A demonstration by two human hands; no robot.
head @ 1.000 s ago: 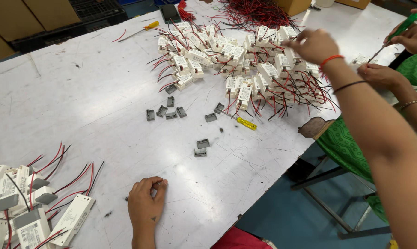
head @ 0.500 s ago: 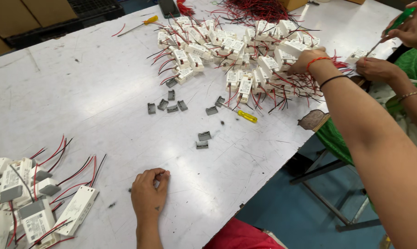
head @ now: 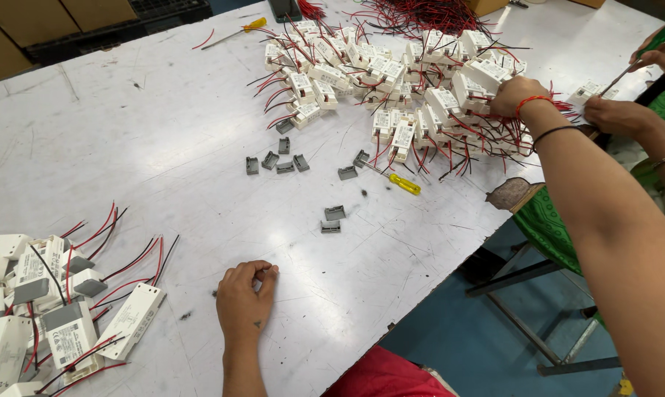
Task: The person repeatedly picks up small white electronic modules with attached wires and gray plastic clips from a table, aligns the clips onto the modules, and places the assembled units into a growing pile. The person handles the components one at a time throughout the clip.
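Fingers (head: 265, 273) pinch small grey clip | right hand (head: 515, 95) in wired modules (head: 391, 73)

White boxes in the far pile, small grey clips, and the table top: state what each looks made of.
White boxes: likely moulded plastic, smooth matt white, with red and black insulated wires.
Grey clips: probably plastic too, dull uniform grey with no metallic glint.
Table top: white painted or laminated board, scuffed and scratched; the core cannot be told.

White table (head: 126, 147), white modules (head: 391, 73) — red-black wires (head: 421, 15), yellow-handled screwdriver (head: 395, 179).
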